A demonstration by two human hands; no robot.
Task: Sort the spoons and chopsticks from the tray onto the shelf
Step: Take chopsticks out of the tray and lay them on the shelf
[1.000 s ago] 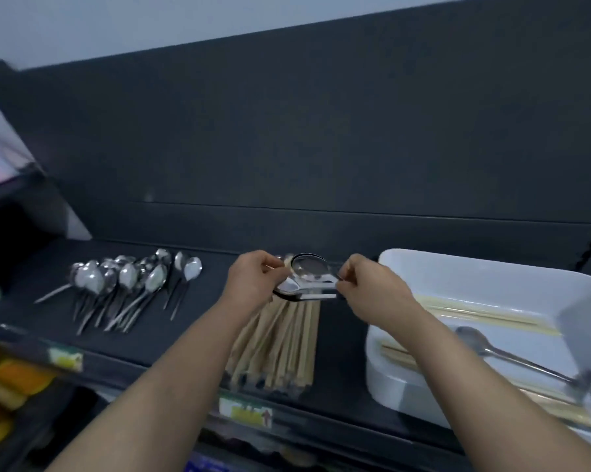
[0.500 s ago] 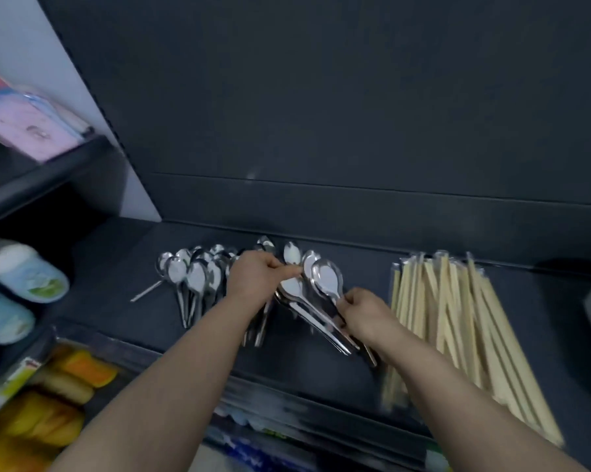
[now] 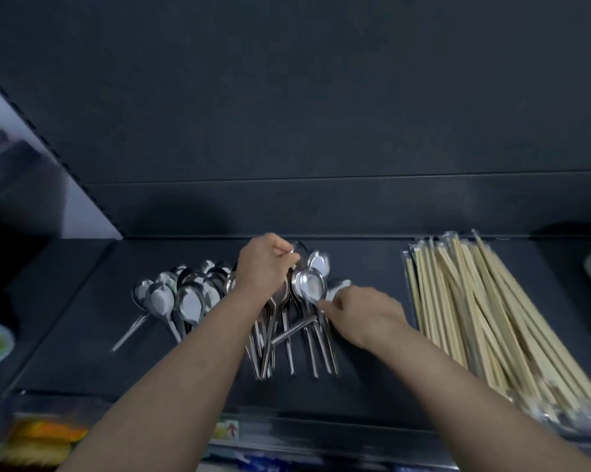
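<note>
Much looks done: many spoons (image 3: pixel 188 301) lie heaped on the shelf (image 3: pixel 83 335), with the chopsticks (image 3: pixel 474 318) well apart at the right, but the tray is not clearly in view, so I cannot tell what is left. The left hand (image 3: pixel 263 270), curled, pinches 1 spoon bowl at the far side of the heap. The right hand (image 3: pixel 365 315) lays bent fingers on another bowl, and I cannot tell if it grips.
</note>
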